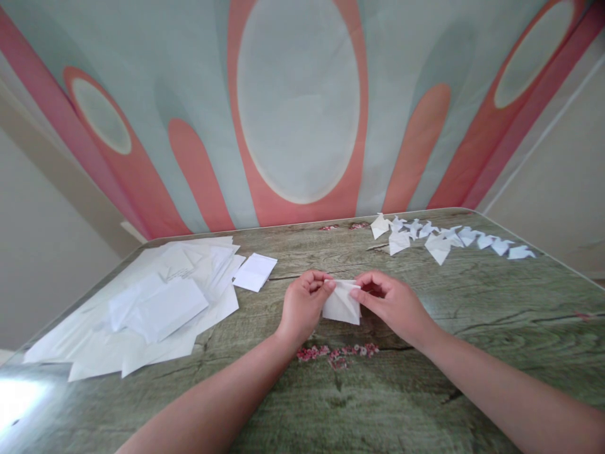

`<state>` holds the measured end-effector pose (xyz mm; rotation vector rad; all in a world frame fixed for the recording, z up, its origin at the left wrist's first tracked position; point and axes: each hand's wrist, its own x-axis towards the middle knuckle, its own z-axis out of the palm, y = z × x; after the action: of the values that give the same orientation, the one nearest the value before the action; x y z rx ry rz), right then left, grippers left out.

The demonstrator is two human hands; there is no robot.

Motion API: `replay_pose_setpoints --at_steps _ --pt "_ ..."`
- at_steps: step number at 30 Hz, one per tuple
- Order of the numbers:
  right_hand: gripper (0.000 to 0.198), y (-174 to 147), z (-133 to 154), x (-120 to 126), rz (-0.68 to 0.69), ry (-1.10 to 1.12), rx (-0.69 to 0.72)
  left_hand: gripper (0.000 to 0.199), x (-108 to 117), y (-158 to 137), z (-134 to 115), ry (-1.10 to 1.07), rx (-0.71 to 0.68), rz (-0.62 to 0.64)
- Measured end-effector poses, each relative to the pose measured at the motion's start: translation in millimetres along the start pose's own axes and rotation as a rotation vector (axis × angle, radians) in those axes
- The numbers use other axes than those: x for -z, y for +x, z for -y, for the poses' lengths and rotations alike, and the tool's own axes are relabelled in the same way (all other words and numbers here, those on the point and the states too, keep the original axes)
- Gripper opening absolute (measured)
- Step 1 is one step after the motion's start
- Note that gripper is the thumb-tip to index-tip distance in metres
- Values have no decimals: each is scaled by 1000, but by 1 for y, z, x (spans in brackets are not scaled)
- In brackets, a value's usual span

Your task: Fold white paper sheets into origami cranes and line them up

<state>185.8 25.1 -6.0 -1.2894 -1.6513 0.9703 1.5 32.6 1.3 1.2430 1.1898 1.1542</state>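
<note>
While our left hand [302,307] and right hand [397,307] pinch a small white paper [342,305] by its upper corners, thumbs and fingers closed narrow, it sits between them at the middle of the table [378,410]. We judge it part-folded. Apparently done: the paper figures [438,248] at far right. Apparently left: this piece's remaining folds, perhaps the piled sheets [174,309] at left.

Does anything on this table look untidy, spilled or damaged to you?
Only the heap of paper on the left looks untidy: its sheets overlap at different angles, corners sticking out, whereas the folded figures on the right form loose rows. I see no spill or clear damage. The folded paper being held looks merely creased.
</note>
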Motion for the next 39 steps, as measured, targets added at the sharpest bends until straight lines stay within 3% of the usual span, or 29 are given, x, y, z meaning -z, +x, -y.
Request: replay_pose_setpoints --at_steps 6,22,28,32,39 --pt "22 -1 1 0 -35 50 35 21 -1 -1 -1 13 -7 24" --pt "29 -1 -1 -2 -144 92 -66 19 -4 -3 2 -23 43 130" --pt "34 3 -2 1 -34 169 -88 17 -4 -3 2 -18 26 134" --pt "26 4 0 3 -52 34 -82 12 -1 -3 1 118 3 178" --pt "11 -2 6 -1 -70 -124 233 19 12 -5 -9 663 -152 357"
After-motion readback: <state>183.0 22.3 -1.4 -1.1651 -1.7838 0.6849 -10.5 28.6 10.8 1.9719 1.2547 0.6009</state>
